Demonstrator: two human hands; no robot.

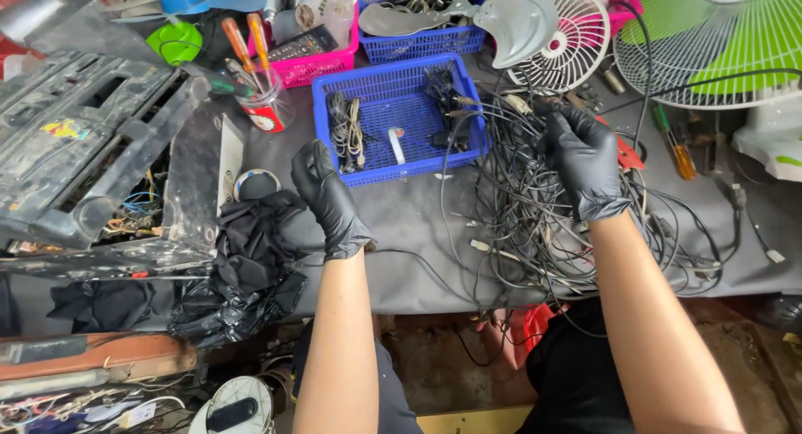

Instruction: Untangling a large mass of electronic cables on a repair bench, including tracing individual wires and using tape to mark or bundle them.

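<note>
Just beyond the left hand sits a blue plastic basket with a mesh wall, holding a coiled pale cable, a small white part and some dark plugs. To that hand's outer side lies a crumpled black cloth, and past it a round tape roll and a clear cup of screwdrivers with orange handles. A battered grey plastic casing fills the far left of the bench.

The right hand is sunk in a tangle of thin black cables that spreads beneath and around it over the grey bench cover, blocking the way between that hand and the basket. Beyond it stand a small white fan grille and a grey fan blade; to its outer side, a green-bladed fan.

Both hands wear glossy black gloves, forearms bare. The left hand is raised, fingers loosely curled and holding nothing that can be made out. The right hand's fingers are closed over strands at the top of the tangle, back of the hand toward the camera.
</note>
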